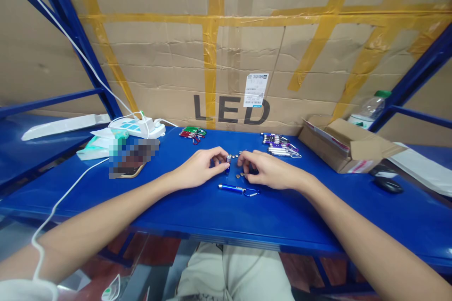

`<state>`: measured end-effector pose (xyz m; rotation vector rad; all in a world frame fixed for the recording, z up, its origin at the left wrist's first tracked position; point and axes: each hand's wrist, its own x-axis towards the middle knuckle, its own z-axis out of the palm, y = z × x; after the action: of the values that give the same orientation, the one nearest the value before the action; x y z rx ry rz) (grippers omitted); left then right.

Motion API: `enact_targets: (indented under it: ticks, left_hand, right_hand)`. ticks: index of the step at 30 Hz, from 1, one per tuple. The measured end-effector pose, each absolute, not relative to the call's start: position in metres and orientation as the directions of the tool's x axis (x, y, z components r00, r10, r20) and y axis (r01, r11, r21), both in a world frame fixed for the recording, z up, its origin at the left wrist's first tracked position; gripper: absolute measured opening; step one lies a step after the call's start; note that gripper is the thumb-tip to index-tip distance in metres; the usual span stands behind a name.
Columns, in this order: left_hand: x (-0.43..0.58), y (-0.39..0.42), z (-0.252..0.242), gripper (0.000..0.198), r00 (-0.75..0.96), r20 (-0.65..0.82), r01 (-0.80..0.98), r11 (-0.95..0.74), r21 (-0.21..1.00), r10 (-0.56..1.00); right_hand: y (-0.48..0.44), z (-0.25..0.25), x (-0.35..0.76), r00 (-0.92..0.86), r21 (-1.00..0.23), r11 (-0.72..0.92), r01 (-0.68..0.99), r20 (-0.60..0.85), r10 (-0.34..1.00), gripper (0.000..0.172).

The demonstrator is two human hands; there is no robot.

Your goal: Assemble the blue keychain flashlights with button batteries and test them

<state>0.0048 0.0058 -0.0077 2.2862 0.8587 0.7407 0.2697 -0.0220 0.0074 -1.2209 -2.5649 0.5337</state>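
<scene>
My left hand [203, 167] is closed, thumb and fingertips pinching a small blue flashlight tube [228, 167] with a silvery end on top. Facing it, my right hand [265, 168] has its fingers curled over the table; what they hold, if anything, is hidden. Small round button cells [238, 176] lie beside the right thumb, and more small silvery pieces [233, 156] show between the two hands. Just in front of the hands lies a blue penlight [231, 188] with a blue carabiner [252, 192] on its end.
Red and green penlights [192, 132] lie at the back left; black, purple and silver ones [280, 145] lie behind my right hand. An open cardboard box [342, 148], a computer mouse [388, 185] and a bottle [372, 108] stand right. Left are a phone [132, 169] and power strip [136, 127].
</scene>
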Motion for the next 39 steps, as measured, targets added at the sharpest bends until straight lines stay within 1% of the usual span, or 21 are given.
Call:
enact_targets:
  ticks: [9, 14, 17, 19, 22, 24, 31, 39]
  left_hand:
    - [0.005, 0.004, -0.007, 0.025, 0.661, 0.266, 0.392, -0.625, 0.676, 0.702]
    - [0.005, 0.003, -0.007, 0.024, 0.677, 0.272, 0.340, -0.619, 0.708, 0.684]
    - [0.005, 0.003, -0.007, 0.023, 0.688, 0.283, 0.315, -0.626, 0.713, 0.668]
    - [0.004, 0.004, -0.007, 0.024, 0.701, 0.293, 0.348, -0.671, 0.655, 0.650]
    - [0.003, 0.005, -0.007, 0.026, 0.726, 0.319, 0.422, -0.761, 0.493, 0.609]
    - [0.003, 0.005, -0.007, 0.026, 0.737, 0.330, 0.436, -0.787, 0.435, 0.591]
    - [0.004, 0.003, -0.006, 0.021, 0.769, 0.344, 0.372, -0.815, 0.444, 0.539]
    - [0.005, 0.002, -0.005, 0.020, 0.783, 0.358, 0.326, -0.826, 0.459, 0.509]
  right_hand:
    - [-0.022, 0.006, 0.271, -0.616, -0.436, 0.603, 0.668, 0.132, 0.777, 0.028]
    - [-0.022, 0.007, 0.271, -0.581, -0.442, 0.623, 0.645, 0.246, 0.776, 0.027]
    - [-0.023, 0.009, 0.269, -0.556, -0.469, 0.635, 0.614, 0.315, 0.769, 0.028]
    - [-0.024, 0.010, 0.267, -0.539, -0.501, 0.633, 0.590, 0.340, 0.771, 0.029]
    - [-0.026, 0.010, 0.264, -0.521, -0.553, 0.623, 0.554, 0.353, 0.777, 0.029]
    - [-0.027, 0.009, 0.262, -0.521, -0.579, 0.621, 0.528, 0.356, 0.776, 0.029]
    - [-0.029, 0.007, 0.257, -0.510, -0.657, 0.612, 0.440, 0.378, 0.772, 0.032]
    - [-0.029, 0.005, 0.256, -0.509, -0.682, 0.599, 0.421, 0.369, 0.777, 0.031]
